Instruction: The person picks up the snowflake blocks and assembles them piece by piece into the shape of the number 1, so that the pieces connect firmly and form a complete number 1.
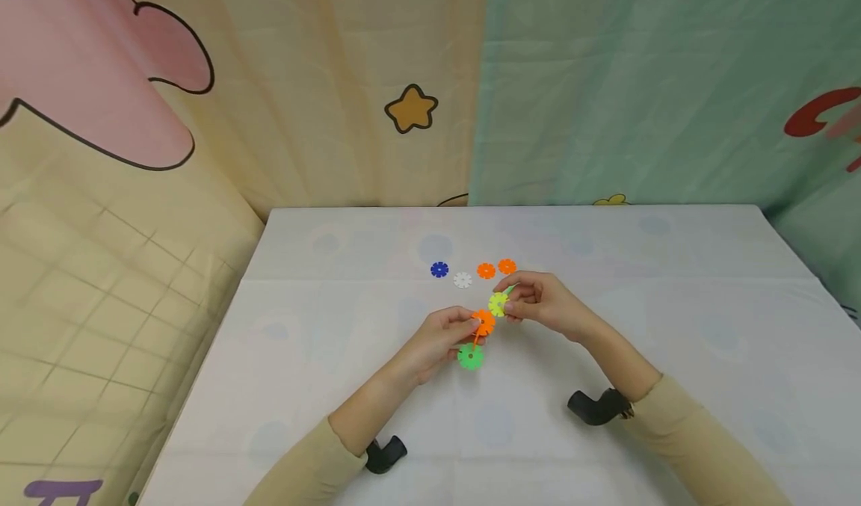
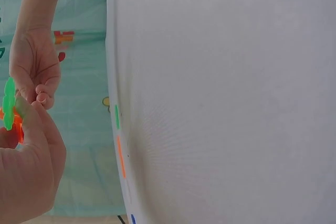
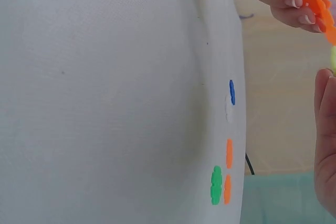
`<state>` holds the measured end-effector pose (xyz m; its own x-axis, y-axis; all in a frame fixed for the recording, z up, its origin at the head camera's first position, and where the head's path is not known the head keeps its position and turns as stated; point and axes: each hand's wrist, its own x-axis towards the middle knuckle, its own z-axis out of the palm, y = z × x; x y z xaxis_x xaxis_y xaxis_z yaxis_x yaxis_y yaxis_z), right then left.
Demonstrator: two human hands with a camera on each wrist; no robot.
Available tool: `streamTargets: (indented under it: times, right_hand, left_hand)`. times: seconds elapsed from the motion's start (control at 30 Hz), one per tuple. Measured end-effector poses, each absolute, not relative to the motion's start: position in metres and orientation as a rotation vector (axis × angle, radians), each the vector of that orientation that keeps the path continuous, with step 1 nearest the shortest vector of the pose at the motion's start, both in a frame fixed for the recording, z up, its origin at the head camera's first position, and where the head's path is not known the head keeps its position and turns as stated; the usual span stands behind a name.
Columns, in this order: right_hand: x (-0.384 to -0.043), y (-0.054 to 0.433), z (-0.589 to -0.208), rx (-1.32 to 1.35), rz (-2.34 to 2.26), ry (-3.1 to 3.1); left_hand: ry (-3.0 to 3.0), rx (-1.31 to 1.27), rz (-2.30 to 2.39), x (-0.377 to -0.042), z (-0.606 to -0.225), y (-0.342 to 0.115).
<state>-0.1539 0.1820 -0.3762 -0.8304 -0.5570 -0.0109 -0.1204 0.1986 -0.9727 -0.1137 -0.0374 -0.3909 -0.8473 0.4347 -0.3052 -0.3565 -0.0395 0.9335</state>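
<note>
Over the white cloth-covered worktop (image 1: 269,356), I'm pinching a joined orange-and-green cluster of notched plastic discs (image 1: 487,321) in my left grip (image 1: 439,343) and a yellow notched plastic disc (image 1: 496,306), seemingly not yet attached, in my right grip (image 1: 546,304), while five loose notched discs (image 1: 486,270) are lying apparently unused.

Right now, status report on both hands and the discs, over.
Left hand grips orange-green cluster. Right hand pinches yellow disc. Loose discs lie beyond; apparently none in the way.
</note>
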Motion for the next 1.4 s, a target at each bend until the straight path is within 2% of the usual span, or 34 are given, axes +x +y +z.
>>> streamTargets:
  times: [0.73,1.4]
  right_hand:
    - [-0.149,0.177,-0.376,-0.798,-1.674,2.174]
    - [-0.149,0.163,-0.361,-1.257,-1.554,2.327]
  left_hand:
    - [1.670,0.127,1.935,-0.111,-0.390,-0.039]
    - [1.687,0.121,2.007,-0.108,-0.385,-0.039]
